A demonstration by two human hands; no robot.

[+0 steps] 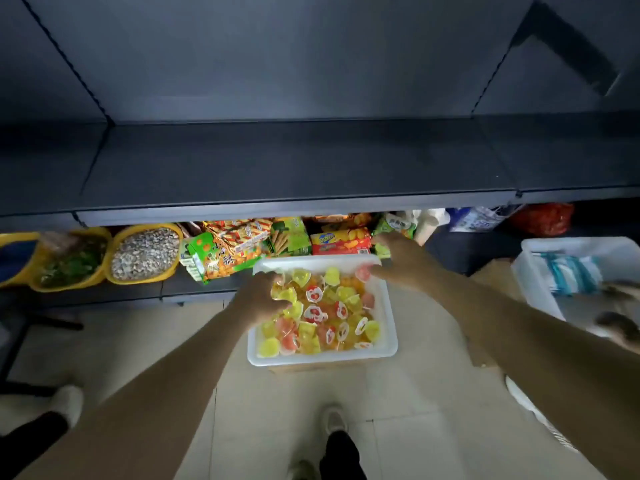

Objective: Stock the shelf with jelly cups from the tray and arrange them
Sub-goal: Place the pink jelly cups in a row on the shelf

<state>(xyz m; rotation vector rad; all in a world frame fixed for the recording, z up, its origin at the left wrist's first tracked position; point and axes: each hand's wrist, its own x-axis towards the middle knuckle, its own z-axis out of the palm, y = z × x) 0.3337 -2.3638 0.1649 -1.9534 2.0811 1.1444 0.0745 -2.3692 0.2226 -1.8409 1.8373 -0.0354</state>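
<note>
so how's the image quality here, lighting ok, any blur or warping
Head view: uneven light, with the upper shelf dark while the tray and jelly cups are bright; soft blur on the left hand and right hand; wide-angle bending stretches the forearms and curves the shelf edge.

Dim dark-grey back panel (277, 57), pale tiled floor (277, 410), yellow bins (145, 254) under low light.

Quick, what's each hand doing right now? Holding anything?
Left hand: curled down into the jelly cups in the white tray, gripping some.
Right hand: at the tray's far corner; grip cannot be told.
</note>
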